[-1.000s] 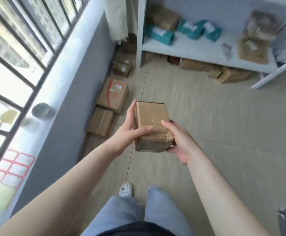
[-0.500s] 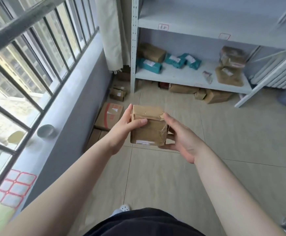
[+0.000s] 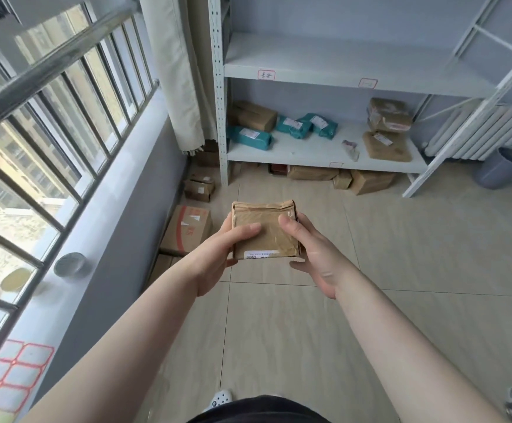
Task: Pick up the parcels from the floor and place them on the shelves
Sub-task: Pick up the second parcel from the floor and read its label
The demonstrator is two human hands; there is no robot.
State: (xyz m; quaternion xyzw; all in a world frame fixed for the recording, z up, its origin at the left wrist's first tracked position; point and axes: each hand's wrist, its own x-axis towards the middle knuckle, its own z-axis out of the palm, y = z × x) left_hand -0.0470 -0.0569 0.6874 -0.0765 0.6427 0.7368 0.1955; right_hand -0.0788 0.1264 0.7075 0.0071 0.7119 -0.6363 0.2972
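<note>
A small brown taped parcel [image 3: 265, 230] with a white label strip along its near edge is held at chest height over the tiled floor. My left hand [image 3: 218, 254] grips its left side, thumb on top. My right hand [image 3: 312, 254] grips its right side. Ahead stands a white metal shelf unit [image 3: 325, 154]; its lower shelf carries brown boxes [image 3: 253, 116] and teal mailer bags [image 3: 250, 137]. The shelf above [image 3: 340, 67] is bare. More brown parcels lie on the floor under the shelf [image 3: 367, 180] and along the left wall [image 3: 189, 228].
A barred window and a wide sill [image 3: 96, 206] run along the left, with a round tin [image 3: 70, 265] on the sill. A curtain [image 3: 178, 74] hangs by the shelf post. A grey bin [image 3: 505, 167] and a white radiator [image 3: 486, 129] stand at the right.
My view has lifted from the floor toward the shelves. The parcel has tilted so its label edge faces me, and both hands keep their hold.
</note>
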